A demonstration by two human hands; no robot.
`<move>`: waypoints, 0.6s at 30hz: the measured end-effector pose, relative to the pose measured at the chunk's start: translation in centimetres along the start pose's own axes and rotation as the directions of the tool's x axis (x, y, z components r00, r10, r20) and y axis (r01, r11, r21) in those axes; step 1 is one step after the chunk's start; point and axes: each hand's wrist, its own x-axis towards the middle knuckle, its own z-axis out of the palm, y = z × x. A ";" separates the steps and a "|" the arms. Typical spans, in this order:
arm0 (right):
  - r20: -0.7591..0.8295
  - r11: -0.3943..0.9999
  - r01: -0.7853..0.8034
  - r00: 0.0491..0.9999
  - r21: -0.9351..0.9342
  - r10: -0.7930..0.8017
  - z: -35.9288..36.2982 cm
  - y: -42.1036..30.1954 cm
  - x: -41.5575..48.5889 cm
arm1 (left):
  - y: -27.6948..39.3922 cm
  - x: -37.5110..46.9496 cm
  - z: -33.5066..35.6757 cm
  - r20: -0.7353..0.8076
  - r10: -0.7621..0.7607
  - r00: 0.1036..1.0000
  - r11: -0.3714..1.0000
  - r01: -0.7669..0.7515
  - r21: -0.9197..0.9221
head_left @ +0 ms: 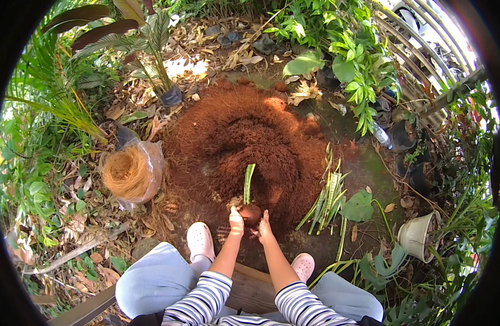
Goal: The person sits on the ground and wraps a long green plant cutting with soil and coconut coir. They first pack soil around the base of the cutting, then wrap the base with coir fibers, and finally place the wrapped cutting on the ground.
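Note:
My left hand (236, 220) rests against the left side of a rounded brown clump (250, 214), which looks like coir or soil. An upright variegated snake plant leaf cutting (248, 183) rises just behind the clump. On the clump's right side is my right hand (265, 225), its palm turned inward and fingers extended; whether it touches the clump is unclear. Beyond both hands spreads a large heap of reddish-brown coir (258, 142). More snake plant leaf cuttings (329, 195) lie in a loose pile to the right of the heap.
A clear plastic bag of coir fibre (129, 173) stands at left. At right are a white plastic pot (417, 236), a plastic bottle (382, 136) and black plant bags (419, 177). Potted plants and dry leaves surround the heap. A wooden board (252, 289) lies between my legs.

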 end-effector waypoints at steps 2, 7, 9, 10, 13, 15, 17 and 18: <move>-0.027 1.000 -0.001 1.000 0.029 0.002 -0.2 0.2 1.1 | -2.4 2.9 -1.0 0.021 0.002 1.000 0.999 -0.001 -0.054; -0.051 0.995 -0.050 0.997 0.087 0.054 -0.9 -0.5 1.0 | -6.1 10.4 -2.6 0.113 -0.050 0.992 0.998 0.046 0.043; -0.129 0.999 -0.030 0.991 -0.027 0.026 -1.5 -1.4 0.2 | -4.4 10.6 -1.2 -0.028 0.092 0.995 0.989 -0.095 -0.117; -0.131 1.000 -0.017 0.991 -0.017 0.014 -1.9 -2.1 -0.2 | -2.3 9.8 -0.7 0.067 0.046 0.997 0.999 -0.044 -0.032; -0.101 0.993 0.107 0.989 -0.044 -0.111 -3.3 -4.5 -2.1 | 7.1 4.2 0.0 0.318 -0.119 0.940 0.969 0.040 0.243; -0.082 0.974 0.222 0.971 -0.050 -0.225 -3.8 -6.8 -3.6 | 12.1 -1.2 2.3 0.378 -0.204 0.903 0.965 0.251 -0.080; 0.002 0.912 0.410 0.912 0.002 -0.410 -3.8 -9.2 -5.5 | 16.9 -5.4 3.9 0.539 -0.209 0.816 0.893 0.383 -0.234; -0.004 0.858 0.507 0.861 -0.086 -0.509 -2.9 -10.2 -6.4 | 18.5 -7.0 4.8 0.630 -0.116 0.768 0.952 0.268 -0.151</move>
